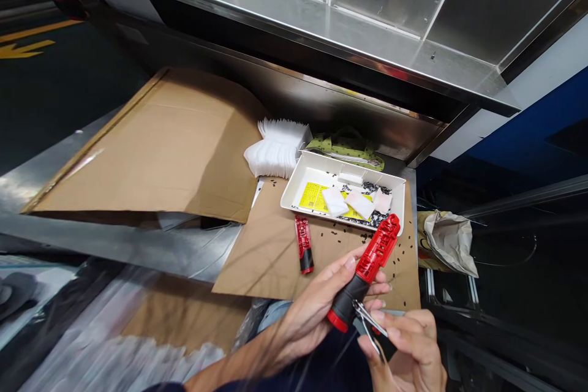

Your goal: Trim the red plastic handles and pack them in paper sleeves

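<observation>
Cardboard [264, 257] lies on the bench [214, 252]; left hand [316, 312] grips a red-black casing [364, 274], right hand [413, 343] pinches what look like tweezers [369, 316].

Bare left hand [316, 303], bare right hand [413, 343], bare forearm [248, 349], seemingly navy clothing [324, 370]

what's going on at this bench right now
Someone is working on a red and black casing with both hands. The left hand holds it over the cardboard sheet, and the right hand grips a small metal tool with its tip at the casing's black end. A second casing lies on the sheet in front of the white tray, which has pale pads in it. Small dark bits are scattered around.
</observation>
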Available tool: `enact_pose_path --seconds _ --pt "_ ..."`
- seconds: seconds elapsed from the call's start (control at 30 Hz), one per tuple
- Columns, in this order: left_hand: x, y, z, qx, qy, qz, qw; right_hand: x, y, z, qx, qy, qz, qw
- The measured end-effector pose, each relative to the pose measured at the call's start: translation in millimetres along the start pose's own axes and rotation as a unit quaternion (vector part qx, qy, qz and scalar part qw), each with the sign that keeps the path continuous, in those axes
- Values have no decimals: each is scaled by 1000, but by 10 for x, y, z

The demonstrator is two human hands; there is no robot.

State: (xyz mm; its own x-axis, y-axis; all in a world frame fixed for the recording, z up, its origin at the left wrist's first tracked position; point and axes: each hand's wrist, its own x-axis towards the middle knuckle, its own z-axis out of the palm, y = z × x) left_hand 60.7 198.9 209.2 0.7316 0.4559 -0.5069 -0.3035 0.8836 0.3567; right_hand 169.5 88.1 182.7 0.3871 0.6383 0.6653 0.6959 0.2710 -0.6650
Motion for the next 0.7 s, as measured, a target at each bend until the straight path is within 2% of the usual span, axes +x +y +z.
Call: enact_pose_path --seconds 0.17,0.3,0.5,0.6,0.7 --pt "-8 13 38 5 33 -12 999 -42 -52 29 0 16 40 999" --pt "9 10 9 0 17 -8 1000 -30 -85 54 12 26 50 998" --pt "28 27 -30 13 -50 -4 999 73 15 -43 43 0 2 999" --pt "32 38 -10 -5 -56 -2 998 137 47 -116 40 53 -14 998" --pt "35 35 -1 -23 -50 -6 998 130 47 -123 23 36 -21 999"
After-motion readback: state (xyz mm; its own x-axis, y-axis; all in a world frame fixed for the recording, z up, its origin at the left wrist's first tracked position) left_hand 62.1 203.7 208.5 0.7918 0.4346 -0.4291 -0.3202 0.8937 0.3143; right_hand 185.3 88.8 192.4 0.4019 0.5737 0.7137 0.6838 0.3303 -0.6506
